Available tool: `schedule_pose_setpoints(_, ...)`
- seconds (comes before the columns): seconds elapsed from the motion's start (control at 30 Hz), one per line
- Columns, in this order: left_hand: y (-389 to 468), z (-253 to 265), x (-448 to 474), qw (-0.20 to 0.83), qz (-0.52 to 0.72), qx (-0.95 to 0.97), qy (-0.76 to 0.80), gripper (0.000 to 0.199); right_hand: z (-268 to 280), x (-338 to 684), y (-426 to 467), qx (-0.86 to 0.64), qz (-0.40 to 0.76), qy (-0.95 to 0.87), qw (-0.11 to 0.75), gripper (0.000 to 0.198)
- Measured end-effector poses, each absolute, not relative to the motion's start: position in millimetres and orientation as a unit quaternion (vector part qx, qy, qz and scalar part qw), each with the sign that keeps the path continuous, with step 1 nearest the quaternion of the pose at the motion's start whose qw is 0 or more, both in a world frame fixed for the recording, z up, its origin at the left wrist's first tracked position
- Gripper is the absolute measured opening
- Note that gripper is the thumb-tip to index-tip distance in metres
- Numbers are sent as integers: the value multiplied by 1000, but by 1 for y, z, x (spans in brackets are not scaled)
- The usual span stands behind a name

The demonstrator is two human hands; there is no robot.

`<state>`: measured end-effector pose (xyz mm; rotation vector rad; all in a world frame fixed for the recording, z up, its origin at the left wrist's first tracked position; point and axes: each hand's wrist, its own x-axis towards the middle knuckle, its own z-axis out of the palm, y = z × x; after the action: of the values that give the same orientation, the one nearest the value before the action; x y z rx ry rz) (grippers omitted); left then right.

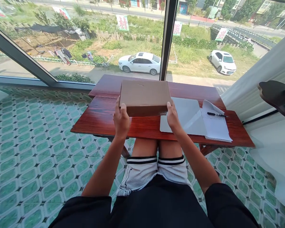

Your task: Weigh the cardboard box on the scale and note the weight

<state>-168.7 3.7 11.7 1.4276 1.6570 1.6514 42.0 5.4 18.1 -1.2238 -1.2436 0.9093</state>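
A closed brown cardboard box (145, 93) is held up over the dark red wooden table (97, 115), its top and near side facing me. My left hand (121, 120) grips its left near corner, thumb on the front edge and fingers along the side. On the opposite corner, my right hand (172, 116) holds it the same way. The underside of the box and some fingertips are hidden. Partly behind my right hand lies a flat grey laptop-like panel (188, 117) on the table.
Right of the panel is a stack of white paper (216, 126) with a black pen (215, 114) on it. A dark curved wooden piece (275, 93) juts in from the right, before white curtains (263, 161). Large windows stand behind the table; green tiles (49, 164) cover the floor.
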Motion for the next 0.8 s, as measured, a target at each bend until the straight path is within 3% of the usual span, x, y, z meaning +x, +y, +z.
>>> schedule_pose_setpoints(0.8,8,17,-58,289,543,598,514,51,21,162,-18,-570,242,-486,617,52)
